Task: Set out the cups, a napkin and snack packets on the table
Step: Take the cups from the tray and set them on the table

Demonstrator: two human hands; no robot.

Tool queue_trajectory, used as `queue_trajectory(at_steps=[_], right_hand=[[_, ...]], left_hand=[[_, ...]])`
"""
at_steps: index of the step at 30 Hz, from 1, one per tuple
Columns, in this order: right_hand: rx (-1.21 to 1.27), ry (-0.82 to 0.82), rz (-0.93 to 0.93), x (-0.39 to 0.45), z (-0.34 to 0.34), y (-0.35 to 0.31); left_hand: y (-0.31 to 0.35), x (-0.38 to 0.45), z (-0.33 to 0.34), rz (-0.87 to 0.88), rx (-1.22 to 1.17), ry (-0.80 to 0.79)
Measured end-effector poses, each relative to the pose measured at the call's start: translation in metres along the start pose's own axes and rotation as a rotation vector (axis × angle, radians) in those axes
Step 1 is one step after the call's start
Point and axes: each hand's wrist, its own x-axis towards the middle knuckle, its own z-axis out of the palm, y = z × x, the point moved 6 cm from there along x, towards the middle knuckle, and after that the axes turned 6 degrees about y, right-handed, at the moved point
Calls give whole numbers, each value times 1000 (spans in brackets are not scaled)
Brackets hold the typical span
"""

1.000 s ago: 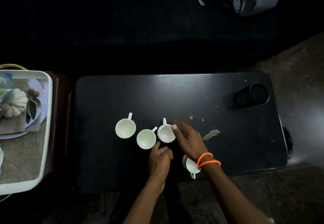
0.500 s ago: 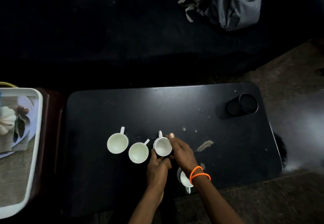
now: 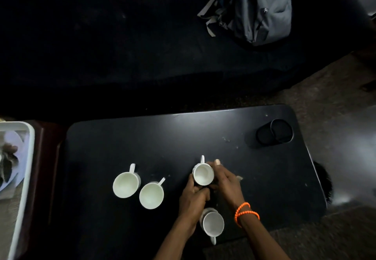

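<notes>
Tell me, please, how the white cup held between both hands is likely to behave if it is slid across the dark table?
The white cup looks glazed and rigid, so it should probably slide easily on the smooth dark table without flexing. It stands upright on a narrow base, so a high push might tip it. It seems ceramic and likely chips if knocked against the nearest cup. Left hand and right hand steady it.

We now see both hands around the third small white ceramic cup, which sits farther right of the two white cups beside it, a wide gap opening where it earlier nearly touched the middle one. Our left hand, earlier curled just below the cups, now presses the cup's near-left side, and our right hand wraps its right side.
</notes>
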Motion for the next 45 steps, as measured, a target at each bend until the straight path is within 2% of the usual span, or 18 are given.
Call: queue_trajectory(at_steps=[14,20,22,24,26,29,31,36,40,45], right_hand=[[-128,-43,-10,18,-11,10],[-334,292,-320,-9,-14,-24],[-333,304,-410,-28,0,-34],[-305,237,-458,-44,20,-35],[-308,115,-415,-53,44,-26],[-365,-79,-242,-62,81,-1],[-373,-137,-151,-68,99,11],[-285,-92,-71,-69,118,22],[-201,-60,-37,-68,127,22],[-205,-29,-46,-63,133,13]], left_hand=[[-7,9,-6,-38,12,67],[-42,-7,-39,-200,-272,229],[-54,-18,-61,-271,-317,316],[-61,-31,-86,-313,-293,410],[-65,-42,-110,-345,-289,495],[-57,-42,-134,-360,-322,625],[-41,-41,-141,-324,-359,684],[-18,-31,-137,-165,-357,575],[-9,-34,-129,-143,-370,477],[-5,-31,-130,-163,-400,470]])
